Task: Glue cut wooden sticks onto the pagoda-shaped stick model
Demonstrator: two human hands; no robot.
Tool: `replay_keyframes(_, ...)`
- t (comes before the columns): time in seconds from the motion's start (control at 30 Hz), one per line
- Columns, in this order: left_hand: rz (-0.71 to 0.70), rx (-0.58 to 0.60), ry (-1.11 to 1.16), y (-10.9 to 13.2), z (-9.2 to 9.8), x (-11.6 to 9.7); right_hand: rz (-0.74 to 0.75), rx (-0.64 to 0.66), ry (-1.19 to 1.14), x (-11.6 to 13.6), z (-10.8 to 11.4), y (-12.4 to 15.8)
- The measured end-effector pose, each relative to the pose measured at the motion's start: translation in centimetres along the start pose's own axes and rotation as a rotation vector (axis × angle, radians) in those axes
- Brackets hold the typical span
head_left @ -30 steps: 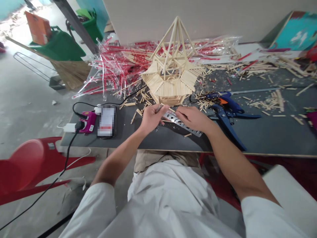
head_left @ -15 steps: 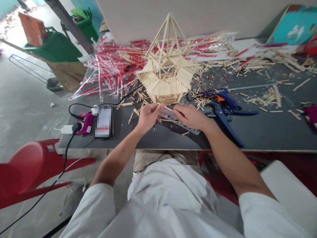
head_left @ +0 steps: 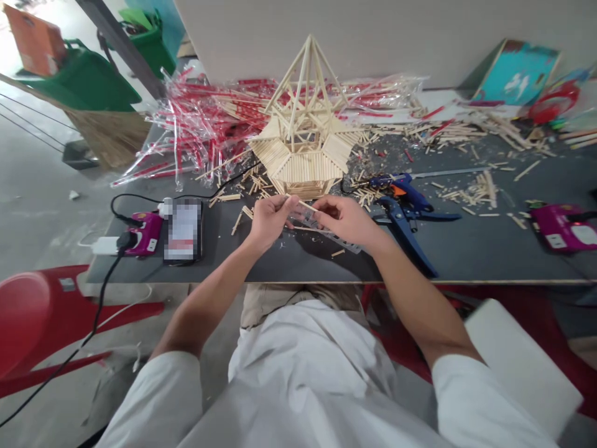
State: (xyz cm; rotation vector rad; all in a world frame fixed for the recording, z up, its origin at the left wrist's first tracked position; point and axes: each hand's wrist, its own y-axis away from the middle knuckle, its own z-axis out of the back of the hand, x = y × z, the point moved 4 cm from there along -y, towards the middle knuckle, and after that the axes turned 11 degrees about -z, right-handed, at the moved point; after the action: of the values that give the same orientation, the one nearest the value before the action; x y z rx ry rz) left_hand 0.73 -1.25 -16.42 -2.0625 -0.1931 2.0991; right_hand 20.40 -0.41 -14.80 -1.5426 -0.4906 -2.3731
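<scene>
My left hand [head_left: 268,223] is closed in a pinch on one end of a thin wooden stick [head_left: 306,206]. The stick's other end reaches the bent fingers of my right hand [head_left: 347,223], which pinch it too. Below the hands is a clear plastic ruler [head_left: 347,241] with cut-out shapes, partly covered by my right hand. Just beyond my hands stands a lantern-like model [head_left: 314,167] built of wooden sticks, with slatted panels and a pointed frame on top.
A blue hot glue gun [head_left: 405,190] and blue cutters [head_left: 410,233] lie to the right. Left are a phone [head_left: 183,230] and a purple power socket [head_left: 147,233]. Red-and-clear wrappers [head_left: 186,124] heap at the back left. Stick offcuts [head_left: 480,190] litter the grey table [head_left: 489,255].
The camera view has shifted, bringing a second purple socket into sight at right. My right hand's fingers have moved along the stick, nearer to my left hand.
</scene>
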Motion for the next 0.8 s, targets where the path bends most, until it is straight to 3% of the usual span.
replay_keyframes(0.4,-0.047,-0.066,0.079,-0.3,0.7,-0.8,0.015,-0.332,0.037,3.0,-1.6,0.1)
replay_keyframes(0.8,-0.026,-0.099,0.043,-0.4,1.2,0.0,0.001,-0.370,0.007,1.2,-2.7,-1.0)
